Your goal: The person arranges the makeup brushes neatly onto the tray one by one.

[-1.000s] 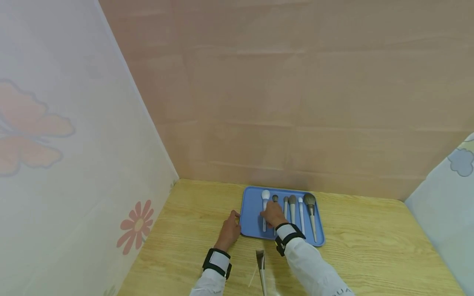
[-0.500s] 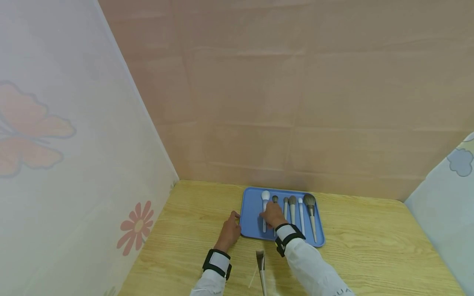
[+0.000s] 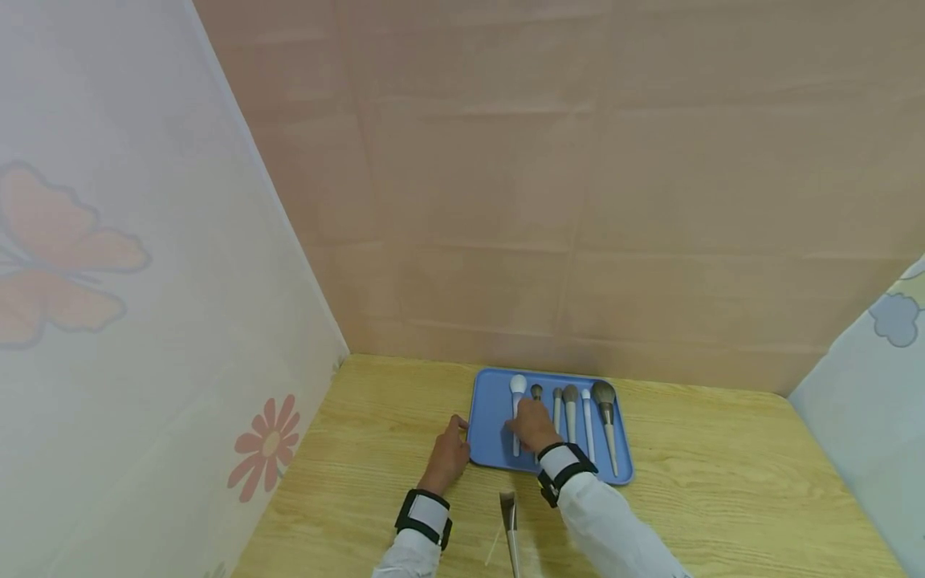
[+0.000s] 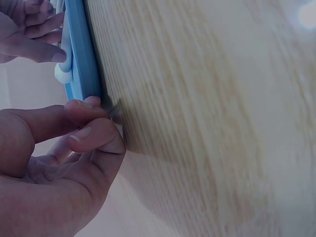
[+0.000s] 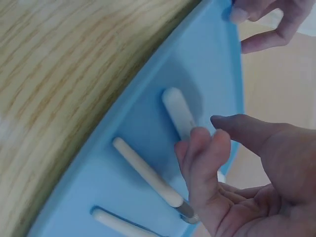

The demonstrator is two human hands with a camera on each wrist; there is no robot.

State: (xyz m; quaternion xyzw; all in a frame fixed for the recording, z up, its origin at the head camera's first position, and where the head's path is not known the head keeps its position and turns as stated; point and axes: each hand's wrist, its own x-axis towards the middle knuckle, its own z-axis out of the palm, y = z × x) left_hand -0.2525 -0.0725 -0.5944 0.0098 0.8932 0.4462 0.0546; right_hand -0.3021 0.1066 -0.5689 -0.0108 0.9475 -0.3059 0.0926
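A blue tray (image 3: 487, 417) holds a row of makeup brushes. At the row's left end lies a white-headed makeup brush (image 3: 517, 386), its pale handle pointing toward the person. My right hand (image 3: 534, 427) grips this handle, thumb on its left and curled fingers on its right, as the right wrist view shows. The fingers hide the handle's upper part in that view. My left hand (image 3: 446, 459) stays at the tray's left side, thumb and fingertips right at the rim. Beneath my right hand, a small dark-headed brush (image 3: 536, 391) is partly covered.
Several more brushes fill the tray's right side, with a large fluffy brush (image 3: 604, 393) at the end. In front of the tray, a flat brush (image 3: 509, 514) lies on the wooden table (image 3: 730, 474), beside a thin pale strip (image 3: 494, 543). Walls stand behind and at both sides.
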